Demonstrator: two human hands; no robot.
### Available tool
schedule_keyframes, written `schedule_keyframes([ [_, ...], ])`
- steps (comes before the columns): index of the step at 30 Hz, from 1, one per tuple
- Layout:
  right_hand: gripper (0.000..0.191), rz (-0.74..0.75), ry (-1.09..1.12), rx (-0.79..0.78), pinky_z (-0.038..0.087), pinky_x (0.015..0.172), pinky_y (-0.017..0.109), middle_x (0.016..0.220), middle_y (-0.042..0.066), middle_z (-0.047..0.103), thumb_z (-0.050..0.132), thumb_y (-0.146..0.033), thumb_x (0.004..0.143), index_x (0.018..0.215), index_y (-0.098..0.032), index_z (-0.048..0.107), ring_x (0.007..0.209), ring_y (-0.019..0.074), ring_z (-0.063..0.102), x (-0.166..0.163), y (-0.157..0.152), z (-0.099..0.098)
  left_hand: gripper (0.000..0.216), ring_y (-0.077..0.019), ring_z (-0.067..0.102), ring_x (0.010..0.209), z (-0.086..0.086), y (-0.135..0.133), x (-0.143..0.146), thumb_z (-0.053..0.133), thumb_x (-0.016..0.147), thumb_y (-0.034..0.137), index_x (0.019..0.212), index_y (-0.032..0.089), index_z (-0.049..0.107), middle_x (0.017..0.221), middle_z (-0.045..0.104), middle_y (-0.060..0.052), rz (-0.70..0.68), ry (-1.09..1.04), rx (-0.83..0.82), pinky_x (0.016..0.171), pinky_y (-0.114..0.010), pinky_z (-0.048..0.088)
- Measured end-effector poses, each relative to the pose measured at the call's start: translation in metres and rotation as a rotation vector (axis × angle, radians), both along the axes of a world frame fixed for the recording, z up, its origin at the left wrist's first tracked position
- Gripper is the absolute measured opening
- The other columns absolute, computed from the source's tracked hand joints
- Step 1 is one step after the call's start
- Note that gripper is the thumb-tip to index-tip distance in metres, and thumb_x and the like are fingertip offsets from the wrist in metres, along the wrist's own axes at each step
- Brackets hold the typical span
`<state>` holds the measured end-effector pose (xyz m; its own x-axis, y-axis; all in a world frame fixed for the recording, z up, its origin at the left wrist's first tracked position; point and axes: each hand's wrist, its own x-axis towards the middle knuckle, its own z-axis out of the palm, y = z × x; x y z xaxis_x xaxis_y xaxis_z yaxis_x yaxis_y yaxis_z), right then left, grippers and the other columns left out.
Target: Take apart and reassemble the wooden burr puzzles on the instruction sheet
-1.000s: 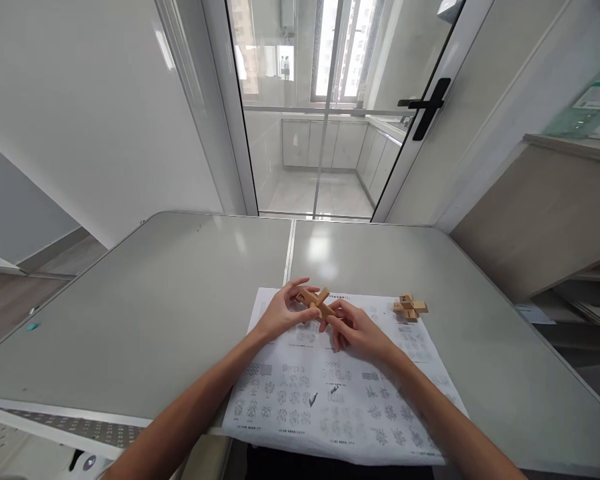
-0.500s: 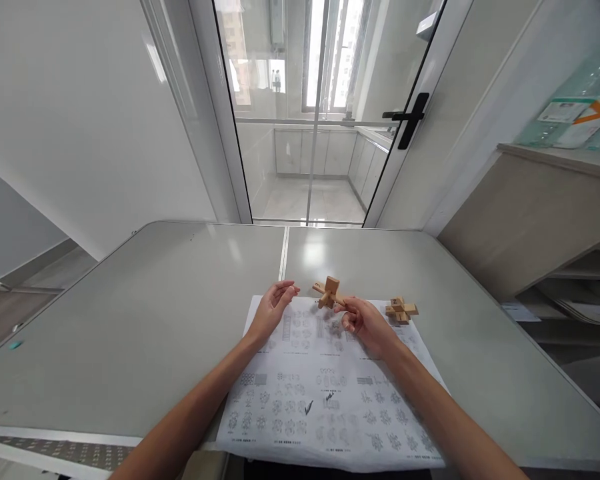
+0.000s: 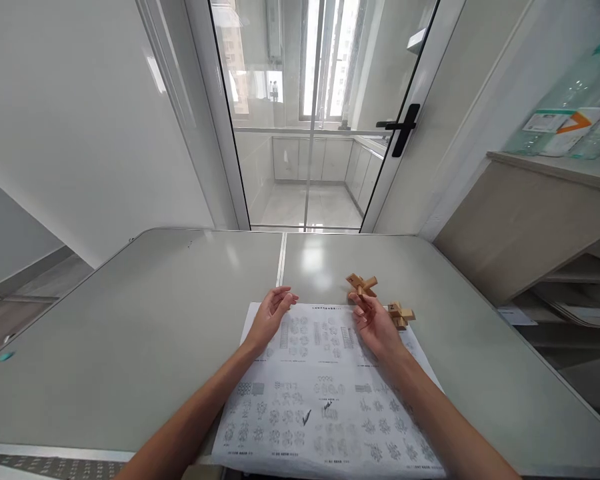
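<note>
My right hand [image 3: 377,325] reaches forward and pinches a wooden cross-shaped puzzle [image 3: 361,285] with its fingertips, just past the far edge of a printed sheet [image 3: 325,390]. A second wooden cross puzzle [image 3: 401,315] lies just to the right of that hand, on the sheet's far right corner. My left hand [image 3: 271,315] hovers over the sheet's far left part. Its fingers are loosely apart and hold nothing.
The sheet, covered with small diagrams and two pen ticks, lies on a grey folding table [image 3: 155,313] with a centre seam. A glass door with a black handle [image 3: 399,128] stands behind the table. At the right is a cabinet [image 3: 525,220] with bottles on top.
My left hand has let go of the puzzle and drawn back to the left. My right hand has carried the puzzle up and to the right, beyond the sheet and near the second puzzle.
</note>
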<state>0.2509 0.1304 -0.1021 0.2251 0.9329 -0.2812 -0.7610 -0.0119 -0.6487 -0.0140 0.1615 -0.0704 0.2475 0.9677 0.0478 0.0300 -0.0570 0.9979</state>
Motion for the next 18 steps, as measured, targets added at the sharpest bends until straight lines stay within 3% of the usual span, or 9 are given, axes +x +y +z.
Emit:
schedule_keyframes([
  [9,0.011,-0.095,0.072,0.030,0.050,0.043,0.017,0.074,-0.002,0.072,0.074,-0.019,0.080,0.083,-0.022,0.064,0.048,0.0064,0.052,0.000,0.003,-0.001,0.054,-0.0254,0.068,0.110,0.003,-0.001,0.002,0.064,0.095,0.065,0.125,0.020,0.062,0.115,0.076,-0.011,0.019,-0.008,0.014,0.099,-0.042,0.052],
  [18,0.029,0.057,-0.052,0.029,0.044,0.043,0.020,0.064,-0.005,0.059,0.085,-0.039,0.076,0.078,-0.023,0.062,0.048,0.0071,0.045,-0.009,-0.004,0.008,0.051,-0.0233,0.068,0.106,-0.002,0.001,0.001,0.062,0.097,0.062,0.127,0.020,0.060,0.112,0.074,-0.010,-0.009,-0.001,0.023,0.097,-0.040,0.052],
])
